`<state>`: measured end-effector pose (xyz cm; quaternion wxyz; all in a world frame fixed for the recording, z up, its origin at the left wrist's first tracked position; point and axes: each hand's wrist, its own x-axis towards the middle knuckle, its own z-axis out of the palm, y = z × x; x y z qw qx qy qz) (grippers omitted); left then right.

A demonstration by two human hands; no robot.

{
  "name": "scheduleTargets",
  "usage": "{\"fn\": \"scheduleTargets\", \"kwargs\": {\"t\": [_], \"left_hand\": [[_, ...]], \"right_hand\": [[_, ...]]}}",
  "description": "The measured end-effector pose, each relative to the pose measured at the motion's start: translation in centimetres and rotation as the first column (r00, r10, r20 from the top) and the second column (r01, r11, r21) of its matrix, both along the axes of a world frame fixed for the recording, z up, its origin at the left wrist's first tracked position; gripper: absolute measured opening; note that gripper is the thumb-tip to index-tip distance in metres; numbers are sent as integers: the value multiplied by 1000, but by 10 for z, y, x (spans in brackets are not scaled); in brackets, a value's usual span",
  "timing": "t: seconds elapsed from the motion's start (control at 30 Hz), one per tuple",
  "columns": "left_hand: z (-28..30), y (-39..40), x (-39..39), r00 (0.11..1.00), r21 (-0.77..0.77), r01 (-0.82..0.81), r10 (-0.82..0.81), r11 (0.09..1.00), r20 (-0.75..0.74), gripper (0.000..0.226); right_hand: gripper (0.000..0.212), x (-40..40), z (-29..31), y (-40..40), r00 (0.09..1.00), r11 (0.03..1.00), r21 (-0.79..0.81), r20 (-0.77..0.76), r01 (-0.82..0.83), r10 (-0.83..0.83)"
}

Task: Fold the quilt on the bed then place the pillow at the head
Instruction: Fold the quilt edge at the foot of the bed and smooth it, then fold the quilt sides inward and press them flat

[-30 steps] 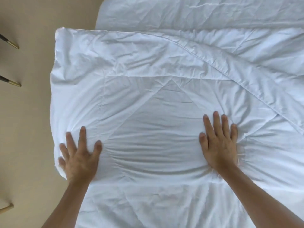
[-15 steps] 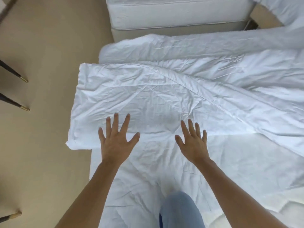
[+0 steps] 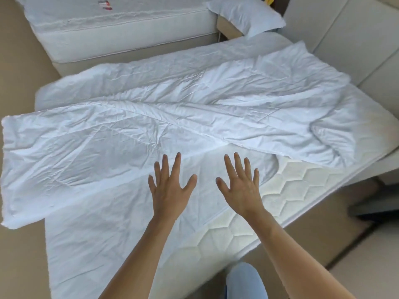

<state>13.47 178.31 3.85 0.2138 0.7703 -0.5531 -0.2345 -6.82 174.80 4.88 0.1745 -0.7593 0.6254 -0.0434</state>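
Both hands lifted off crumpled white quilt (image 3: 172, 126) since a second ago. Left hand (image 3: 170, 188) and right hand (image 3: 241, 188) now spread flat, fingers straight, holding nothing, hovering near quilt's folded edge on quilted white mattress (image 3: 287, 190). White rectangular pillow (image 3: 244, 16) far ahead, right of centre.

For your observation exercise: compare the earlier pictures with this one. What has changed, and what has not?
Both hands have lifted off the quilt: the left hand and right hand had pressed it flat and now hover open, nearer together. The quilt stays folded, holding its creases.
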Motion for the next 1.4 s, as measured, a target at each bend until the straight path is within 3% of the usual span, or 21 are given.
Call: {"fn": "scheduleTargets", "kwargs": {"t": [0.3,0.47,0.6,0.87,0.97,1.1,1.17,1.33,1.4], "left_hand": [[-6,-101,-256,990,70,113,-106,991,-93,74],[-7,-147,-385,944,128,57,-12,990,-330,71],[-10,-179,-444,755,238,-121,245,964,-608,64],[-64,-257,-508,538,416,-330,531,847,-655,65],[-101,-290,-526,378,513,-430,664,743,-645,69],[-148,-335,-549,24,657,-517,777,549,-630,71],[-162,-350,-560,-101,710,-529,797,464,-596,74],[-180,-377,-590,-236,718,-613,791,329,-564,87],[-192,-385,-595,-247,697,-662,797,278,-552,91]], "right_hand": [[80,-252,1,-71,980,982,19,69,186,-187],[75,-384,2,-105,954,952,132,84,275,-288],[72,-457,-10,-133,889,877,275,129,395,-440],[75,-542,-61,-222,865,817,394,97,421,-493],[78,-565,-91,-272,890,810,442,53,385,-452],[81,-590,-141,-328,919,812,467,-3,350,-394],[81,-596,-158,-342,906,781,514,16,355,-422],[98,-600,-190,-367,936,808,506,6,302,-353],[110,-598,-203,-379,945,783,545,-54,299,-323]]}}
